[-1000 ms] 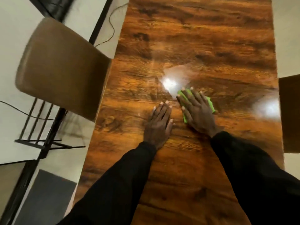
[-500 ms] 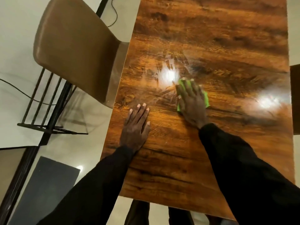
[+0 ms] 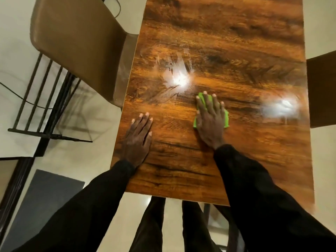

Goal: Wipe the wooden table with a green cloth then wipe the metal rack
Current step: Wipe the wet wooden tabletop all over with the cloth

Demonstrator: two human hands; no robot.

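The glossy wooden table (image 3: 218, 42) showed two light glares and smeared streaks. The right hand (image 3: 211, 122) pressed the green cloth (image 3: 226, 118) flat on the tabletop, fingers straight. The left hand (image 3: 139, 137) lay flat on bare wood near the left edge, holding nothing. A tan chair (image 3: 76, 48), black metal bars (image 3: 36, 99) and a grey mat (image 3: 45, 193) stood over pale floor (image 3: 94, 128). The hand hid most of the cloth. A brown shape (image 3: 321, 91) was cut off at the right.

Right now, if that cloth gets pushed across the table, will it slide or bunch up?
Likely slides easily: the table looks glossy, with glare spots. The cloth looks thin and floppy, so edges may fold unless the right hand presses flat, as shown.
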